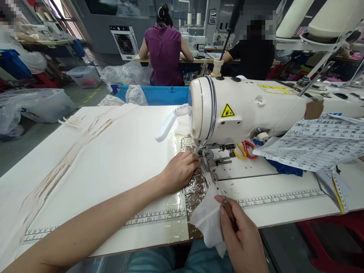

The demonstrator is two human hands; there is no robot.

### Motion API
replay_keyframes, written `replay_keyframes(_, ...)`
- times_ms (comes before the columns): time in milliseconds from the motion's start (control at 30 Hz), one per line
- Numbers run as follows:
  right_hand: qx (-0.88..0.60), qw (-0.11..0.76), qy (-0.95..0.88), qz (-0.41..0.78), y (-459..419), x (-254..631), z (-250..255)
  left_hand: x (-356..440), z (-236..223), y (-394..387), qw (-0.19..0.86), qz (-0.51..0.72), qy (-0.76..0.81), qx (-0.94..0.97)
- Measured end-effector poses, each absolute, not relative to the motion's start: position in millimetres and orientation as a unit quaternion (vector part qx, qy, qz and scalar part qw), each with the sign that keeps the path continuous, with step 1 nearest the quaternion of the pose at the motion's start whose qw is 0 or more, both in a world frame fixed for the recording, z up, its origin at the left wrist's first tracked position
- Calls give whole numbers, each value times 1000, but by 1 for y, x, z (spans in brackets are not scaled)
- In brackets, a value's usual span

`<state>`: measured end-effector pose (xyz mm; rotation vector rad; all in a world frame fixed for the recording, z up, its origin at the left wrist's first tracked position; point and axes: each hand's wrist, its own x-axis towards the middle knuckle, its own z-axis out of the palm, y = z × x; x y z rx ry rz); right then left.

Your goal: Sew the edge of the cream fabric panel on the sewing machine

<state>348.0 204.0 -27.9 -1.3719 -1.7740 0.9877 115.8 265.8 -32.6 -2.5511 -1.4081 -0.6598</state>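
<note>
My left hand (182, 170) lies at the left of the presser foot (209, 163) of a white sewing machine (236, 110). Its fingers are bent and pressed together; their tips and whatever they hold are hidden. In front of the machine, my right hand (241, 233) is closed around the wooden handle of an awl (230, 216), whose thin metal shaft points up toward the foot. White fabric (206, 220) hangs over the table's front edge beside that hand, touching its fingers, and a narrow part of it runs up to the foot.
Long cream fabric strips (68, 155) lie along the left of the white table (122, 151). Red-and-yellow-handled scissors (246, 149) rest behind the foot. Written paper sheets (315, 142) and a tape measure (338, 191) are at right. Two people sit at machines beyond a blue cloth bin (165, 94).
</note>
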Motion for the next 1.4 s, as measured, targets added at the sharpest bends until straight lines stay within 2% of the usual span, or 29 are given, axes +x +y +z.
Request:
replay_keyframes(133,-517,338,-691,374,211,344,-26,116,-31,265,89,-206,-495,-839)
replay_keyframes(333,-483,339,-732,341,221,345,-34,117,-28,260,69,-259,-447,-853)
replay_keyframes(767,-460,354,-764,283,233,337,-39,118,-28,262,69,-161,-500,-848)
replay_keyframes(1000,-427,322,-809,245,234,334,-29,119,-30,264,69,-150,-517,-840)
replay_keyframes(1300,-385,400,-787,271,225,322,-26,121,-33,267,54,-208,-511,-832)
replay_keyframes(1400,-336,418,-803,260,221,311,-11,128,-27,274,53,-165,-523,-835)
